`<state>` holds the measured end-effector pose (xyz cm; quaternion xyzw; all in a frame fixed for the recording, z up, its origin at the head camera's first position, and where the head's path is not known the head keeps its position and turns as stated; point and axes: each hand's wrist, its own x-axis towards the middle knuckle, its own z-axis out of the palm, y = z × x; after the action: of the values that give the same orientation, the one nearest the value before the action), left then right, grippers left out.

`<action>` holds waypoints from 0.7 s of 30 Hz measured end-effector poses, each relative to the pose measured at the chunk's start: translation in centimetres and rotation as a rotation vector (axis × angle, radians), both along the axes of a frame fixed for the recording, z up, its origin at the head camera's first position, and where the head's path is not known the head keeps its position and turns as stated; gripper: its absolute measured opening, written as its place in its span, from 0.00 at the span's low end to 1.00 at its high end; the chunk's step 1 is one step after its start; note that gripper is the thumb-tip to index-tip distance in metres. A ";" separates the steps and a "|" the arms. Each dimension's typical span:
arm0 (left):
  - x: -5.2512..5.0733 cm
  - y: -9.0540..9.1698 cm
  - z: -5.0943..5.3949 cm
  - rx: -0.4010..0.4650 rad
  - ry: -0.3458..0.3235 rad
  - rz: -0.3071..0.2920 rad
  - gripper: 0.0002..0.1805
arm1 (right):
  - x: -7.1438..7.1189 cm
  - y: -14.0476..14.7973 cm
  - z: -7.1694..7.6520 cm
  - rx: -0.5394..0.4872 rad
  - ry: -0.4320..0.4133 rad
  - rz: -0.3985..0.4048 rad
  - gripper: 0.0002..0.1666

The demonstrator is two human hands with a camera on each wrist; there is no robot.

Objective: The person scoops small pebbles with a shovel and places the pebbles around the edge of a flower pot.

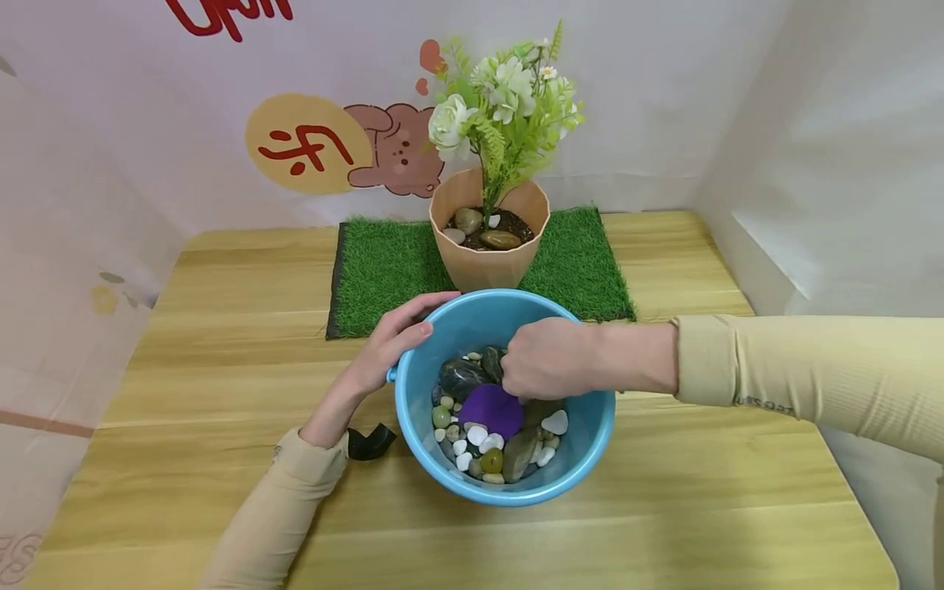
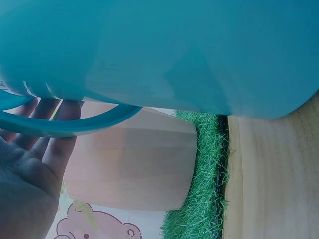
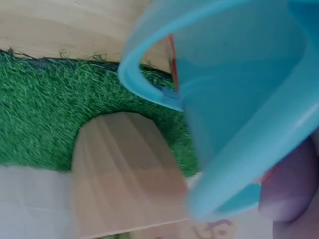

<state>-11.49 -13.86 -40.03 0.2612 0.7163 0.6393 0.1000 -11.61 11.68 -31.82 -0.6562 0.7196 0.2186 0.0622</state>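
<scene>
A blue bucket holds white, green, brown and dark stones. My left hand rests at its far-left rim, thumb tip on the edge, fingers along the outside. In the left wrist view, those fingers reach behind the bucket's curved blue handle, fairly straight, against the wall. Inside the bucket's mouth my right hand is curled in a fist around a purple scoop. The scoop's rounded blade shows among the stones; its handle is hidden in the fist.
Behind the bucket, a peach flowerpot with white flowers, soil and several stones stands on a green turf mat. A small bent black piece lies on the wooden table left of the bucket. Walls close the back and sides.
</scene>
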 end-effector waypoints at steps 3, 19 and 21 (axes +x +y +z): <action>0.1 -0.3 0.0 -0.003 -0.004 -0.001 0.30 | -0.5 -0.2 -0.2 0.026 -0.091 -0.061 0.19; -0.1 0.0 -0.1 -0.003 -0.013 -0.004 0.30 | -1.6 0.5 0.7 0.026 -0.301 -0.215 0.17; 0.0 -0.1 0.0 -0.006 -0.012 0.001 0.30 | -1.3 0.4 0.5 0.009 -0.257 -0.178 0.18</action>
<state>-11.52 -13.96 -40.03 0.2569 0.7176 0.6388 0.1047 -12.96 12.11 -31.32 -0.6121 0.7600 0.1296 0.1758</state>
